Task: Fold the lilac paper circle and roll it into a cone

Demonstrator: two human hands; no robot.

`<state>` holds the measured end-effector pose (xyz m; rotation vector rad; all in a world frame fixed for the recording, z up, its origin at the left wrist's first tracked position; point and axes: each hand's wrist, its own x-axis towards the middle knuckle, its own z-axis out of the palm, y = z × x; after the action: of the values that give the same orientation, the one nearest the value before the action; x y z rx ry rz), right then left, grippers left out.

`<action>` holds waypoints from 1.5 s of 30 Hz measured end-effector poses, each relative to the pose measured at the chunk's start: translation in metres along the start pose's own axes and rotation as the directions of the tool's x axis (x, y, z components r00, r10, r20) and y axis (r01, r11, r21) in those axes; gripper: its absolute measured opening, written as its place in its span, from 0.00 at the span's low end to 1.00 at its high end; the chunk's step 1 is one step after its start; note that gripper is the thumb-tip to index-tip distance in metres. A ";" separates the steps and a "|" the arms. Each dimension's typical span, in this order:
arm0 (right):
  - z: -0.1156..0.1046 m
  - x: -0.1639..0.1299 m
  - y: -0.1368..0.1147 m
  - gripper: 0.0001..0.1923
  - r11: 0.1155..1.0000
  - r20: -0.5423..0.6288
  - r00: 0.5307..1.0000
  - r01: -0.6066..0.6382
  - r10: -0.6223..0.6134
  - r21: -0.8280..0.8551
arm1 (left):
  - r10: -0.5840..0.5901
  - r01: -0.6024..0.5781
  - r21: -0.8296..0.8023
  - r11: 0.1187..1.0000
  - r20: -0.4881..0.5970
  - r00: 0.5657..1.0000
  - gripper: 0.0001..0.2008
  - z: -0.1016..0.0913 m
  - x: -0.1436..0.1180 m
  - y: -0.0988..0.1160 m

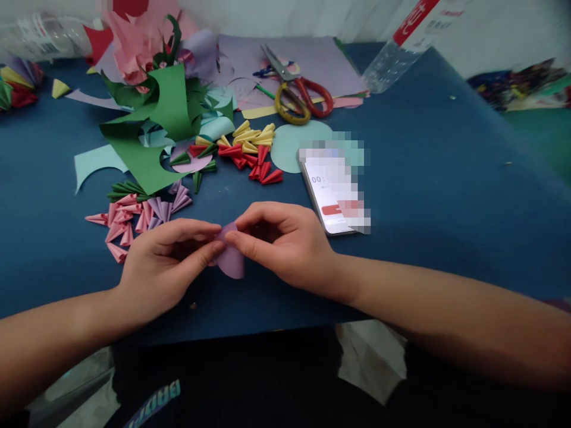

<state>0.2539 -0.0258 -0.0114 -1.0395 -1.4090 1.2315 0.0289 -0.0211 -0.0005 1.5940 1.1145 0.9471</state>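
Note:
A small lilac paper piece (231,257), rounded at its lower edge, is pinched between both my hands just above the blue table (446,196). My left hand (165,267) grips its left side with thumb and forefinger. My right hand (285,244) pinches its top right edge. To the left of my hands lies a cluster of folded pink and lilac paper cones (138,217).
A phone (332,190) lies right of my hands. Behind it are red cones (256,163), yellow cones (252,135), green cones (127,190), cut green paper (165,119), a pale teal disc (289,145), scissors (297,95), lilac sheets and a plastic bottle (401,50).

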 end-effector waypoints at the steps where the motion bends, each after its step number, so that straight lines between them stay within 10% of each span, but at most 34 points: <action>1: 0.000 0.000 0.000 0.15 1.000 0.004 1.000 0.002 -0.002 -0.014 | -0.003 0.003 0.000 1.000 0.004 1.000 0.07 0.000 0.000 0.000; 45: 0.000 -0.005 0.000 0.14 0.999 0.038 0.999 -0.016 0.015 0.031 | 0.130 -0.136 0.138 0.981 0.052 0.990 0.08 -0.002 0.000 -0.004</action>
<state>0.2545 -0.0307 -0.0116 -1.0116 -1.4086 1.2870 0.0267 -0.0197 -0.0038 1.8149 1.0756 0.9334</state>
